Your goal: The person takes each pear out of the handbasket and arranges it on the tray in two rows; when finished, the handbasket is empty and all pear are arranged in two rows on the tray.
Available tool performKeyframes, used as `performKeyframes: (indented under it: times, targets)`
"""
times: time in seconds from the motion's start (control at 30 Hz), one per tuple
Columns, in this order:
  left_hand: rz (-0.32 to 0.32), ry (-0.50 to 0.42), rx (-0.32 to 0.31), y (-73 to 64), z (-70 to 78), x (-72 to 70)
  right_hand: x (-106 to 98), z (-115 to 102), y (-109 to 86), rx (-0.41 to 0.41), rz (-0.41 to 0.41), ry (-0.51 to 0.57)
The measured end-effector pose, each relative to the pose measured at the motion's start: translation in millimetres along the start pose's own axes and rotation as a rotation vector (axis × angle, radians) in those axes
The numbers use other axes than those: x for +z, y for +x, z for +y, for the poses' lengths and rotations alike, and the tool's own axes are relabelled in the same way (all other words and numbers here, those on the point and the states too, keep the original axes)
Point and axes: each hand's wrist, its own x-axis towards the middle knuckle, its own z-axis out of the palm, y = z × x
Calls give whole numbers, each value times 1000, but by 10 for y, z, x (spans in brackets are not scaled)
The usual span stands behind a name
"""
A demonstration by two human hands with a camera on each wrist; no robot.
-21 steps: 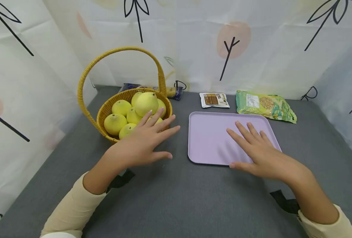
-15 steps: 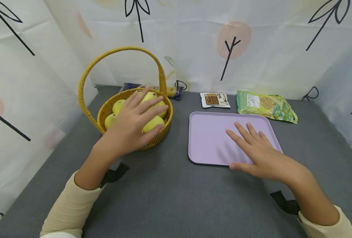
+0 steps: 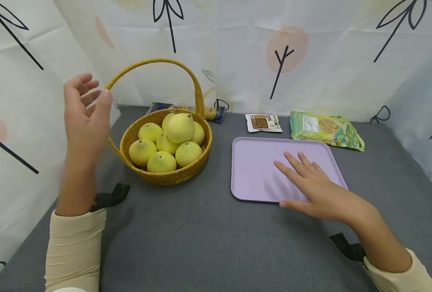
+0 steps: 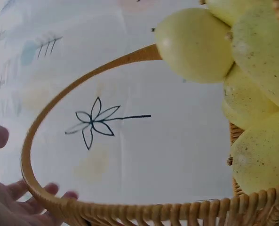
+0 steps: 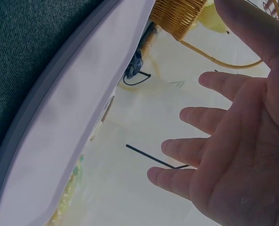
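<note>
A yellow wicker basket holds several round, pale yellow-green fruits with small dark specks. Its tall arched handle rises over them. My left hand is raised at the handle's left side, fingers loosely bent and thumb apart. In the left wrist view, the fingertips show around the lower bend of the handle, with the thumb away from it. Above the front right part of a lilac tray, my right hand hovers with spread, straight fingers, holding nothing.
Behind the tray lie a small white-and-brown packet and a green food bag. A long blue-and-yellow packet sits partly hidden behind the basket. A patterned white curtain encloses the grey table at back and sides.
My left hand has moved from over the fruits, leftward and up, to the side of the basket's handle, and turned with its fingers bending. The right hand has barely shifted.
</note>
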Motion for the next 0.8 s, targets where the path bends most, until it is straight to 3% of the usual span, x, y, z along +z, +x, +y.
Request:
performKeyframes:
  times: [0.07,0.2,0.33,0.5,0.67,0.8]
  targets:
    - [-28,-93,-147,31,-72,-42,7,2,7,-1,-2,5]
    - [-60,-241,-213,80,-194,-15,11,5,26,-8,-9,11]
    - [-67,-303,-149,80,-269,59,3,-5,59,-22,-23,7]
    - [6,-390,-75,61,-303,127,-11,-32,120,-48,-28,4]
    - [65,-267,-42,71,-332,153,21,-43,300,-78,-17,-24]
    - [96,-151,-20,72,-346,149,13,-84,559,-34,26,-29]
